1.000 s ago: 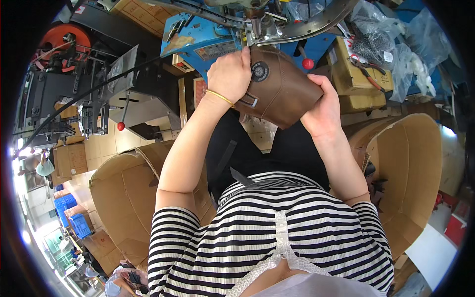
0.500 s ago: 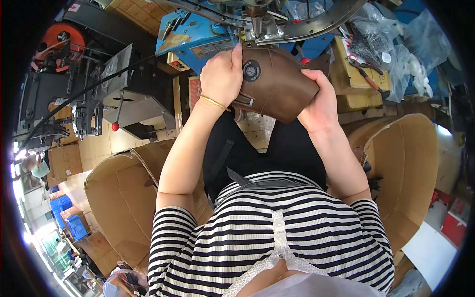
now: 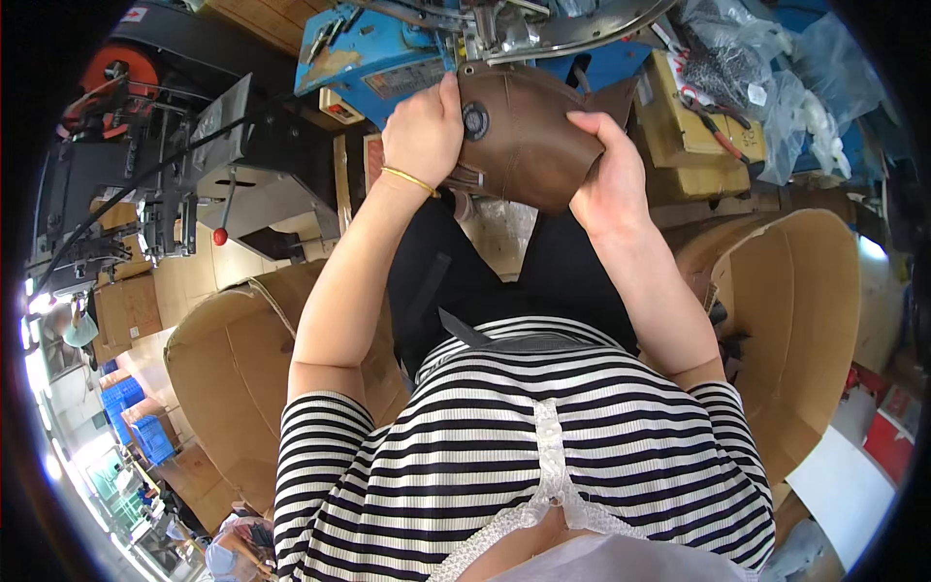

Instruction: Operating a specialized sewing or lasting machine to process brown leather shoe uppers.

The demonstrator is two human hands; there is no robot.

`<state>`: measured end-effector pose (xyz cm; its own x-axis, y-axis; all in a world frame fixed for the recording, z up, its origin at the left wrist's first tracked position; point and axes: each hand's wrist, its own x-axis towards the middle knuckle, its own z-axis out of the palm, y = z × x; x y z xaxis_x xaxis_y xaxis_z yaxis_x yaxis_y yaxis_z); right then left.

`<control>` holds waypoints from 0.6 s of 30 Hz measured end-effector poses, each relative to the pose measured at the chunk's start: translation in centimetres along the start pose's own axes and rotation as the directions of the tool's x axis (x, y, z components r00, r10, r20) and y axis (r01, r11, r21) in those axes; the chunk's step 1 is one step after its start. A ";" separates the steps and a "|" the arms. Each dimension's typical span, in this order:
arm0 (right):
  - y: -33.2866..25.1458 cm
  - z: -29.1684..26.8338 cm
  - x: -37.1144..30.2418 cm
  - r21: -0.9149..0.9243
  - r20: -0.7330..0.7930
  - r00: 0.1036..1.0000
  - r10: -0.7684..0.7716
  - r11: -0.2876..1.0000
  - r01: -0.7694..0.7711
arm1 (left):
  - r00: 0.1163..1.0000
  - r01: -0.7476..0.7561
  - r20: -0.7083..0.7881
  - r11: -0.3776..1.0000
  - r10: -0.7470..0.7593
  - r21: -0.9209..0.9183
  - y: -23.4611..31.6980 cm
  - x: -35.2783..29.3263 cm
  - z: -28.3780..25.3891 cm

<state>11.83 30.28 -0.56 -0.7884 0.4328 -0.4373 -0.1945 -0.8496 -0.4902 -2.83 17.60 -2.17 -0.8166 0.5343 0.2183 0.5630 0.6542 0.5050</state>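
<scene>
Both hands hold a brown stitched leather piece shaped like a boot upper (image 3: 535,141), just below the metal head of a blue machine (image 3: 388,73). My left hand (image 3: 422,136) is closed on its left edge, thumb up near a small metal eyelet (image 3: 469,70) at the top corner. Beside those fingers are a round dark badge (image 3: 475,120) and a strap with a metal fitting (image 3: 469,176). My right hand (image 3: 613,179) grips the right edge, thumb on top; its other fingers are hidden underneath.
A curved metal rail (image 3: 592,37) runs across the top. Pliers (image 3: 713,126) rest on a yellowish box (image 3: 669,145) at right, near clear plastic bags (image 3: 810,107). Large cardboard boxes stand at left (image 3: 228,378) and right (image 3: 810,320). A red-knobbed lever (image 3: 220,236) juts from dark machinery.
Both hands and the leather piece have shifted slightly up and left in view, and the piece has turned a little. The eyelet corner now shows more clearly below the machine head.
</scene>
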 end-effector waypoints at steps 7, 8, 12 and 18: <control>-0.7 -0.8 1.0 0.099 0.068 0.993 0.093 0.990 -0.100 | 0.998 0.010 0.063 0.988 -0.020 0.156 1.9 0.2 -1.6; -0.8 -0.9 1.1 0.151 0.129 0.981 0.142 0.975 -0.161 | 0.994 0.019 0.097 0.971 -0.044 0.239 2.0 0.2 -2.0; -0.9 -1.6 1.3 0.220 0.180 0.963 0.200 0.946 -0.238 | 0.993 -0.047 0.121 0.960 0.014 0.275 1.7 0.7 -2.2; -0.3 -1.2 1.3 0.162 0.064 0.990 0.124 0.978 -0.133 | 0.995 -0.022 0.104 0.964 -0.006 0.264 1.9 0.7 -2.3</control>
<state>11.56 31.45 -1.85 -0.8421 0.3036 -0.4457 -0.1796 -0.9371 -0.2992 -2.64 17.95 0.88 -0.8024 0.5832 0.1268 0.5942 0.7604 0.2621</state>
